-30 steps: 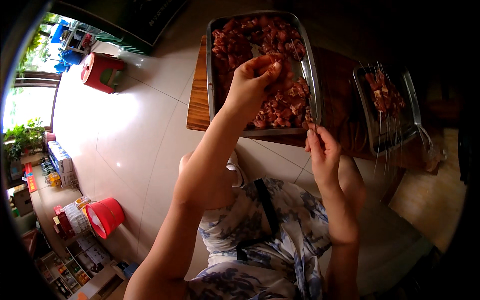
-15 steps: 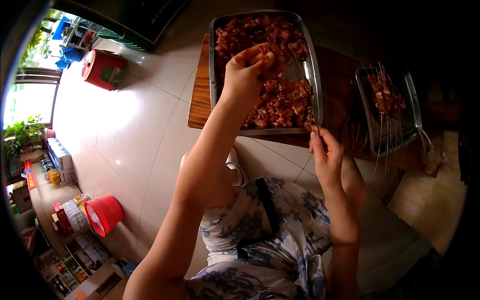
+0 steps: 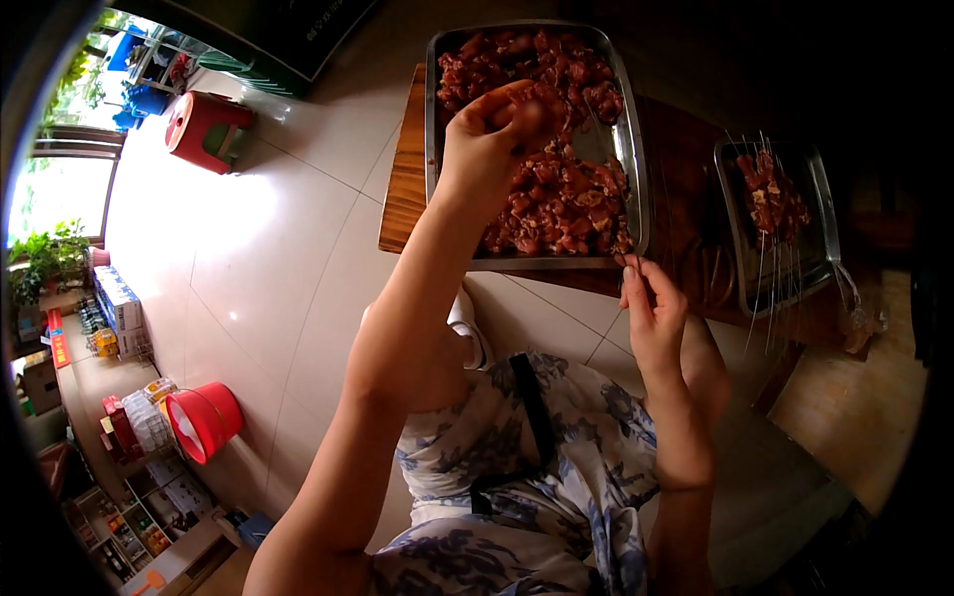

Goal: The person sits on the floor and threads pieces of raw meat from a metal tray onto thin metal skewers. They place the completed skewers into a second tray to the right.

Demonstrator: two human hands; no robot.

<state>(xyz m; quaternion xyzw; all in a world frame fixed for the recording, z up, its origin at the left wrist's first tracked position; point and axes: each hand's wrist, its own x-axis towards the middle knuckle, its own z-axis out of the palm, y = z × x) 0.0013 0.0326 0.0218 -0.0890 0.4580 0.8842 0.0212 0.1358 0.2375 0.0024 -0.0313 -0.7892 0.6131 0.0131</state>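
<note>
A large metal tray (image 3: 642,189) holds raw, dark red meat pieces (image 3: 566,204) in two heaps, with bare metal between them at the right. Above the tray, my left hand (image 3: 487,134) has its fingers curled in a pinch around a piece of meat; the fingertips are slightly blurred. At the tray's near right corner, my right hand (image 3: 656,308) pinches the end of a thin skewer between thumb and forefinger. Small bits of meat (image 3: 623,241) sit at the skewer just beyond the fingers. Most of the skewer is too dark to make out.
A smaller metal tray (image 3: 830,214) to the right holds meat threaded on several metal skewers (image 3: 773,199). Both trays rest on a wooden table (image 3: 402,189). On the tiled floor at left stand a red stool (image 3: 204,129) and a red bucket (image 3: 209,422). A crumpled plastic bag (image 3: 863,326) lies beside the smaller tray.
The view has shifted slightly, so the trays sit a little further right. My left hand's fingers have moved slightly over the meat. My right hand keeps its pinch at the tray corner.
</note>
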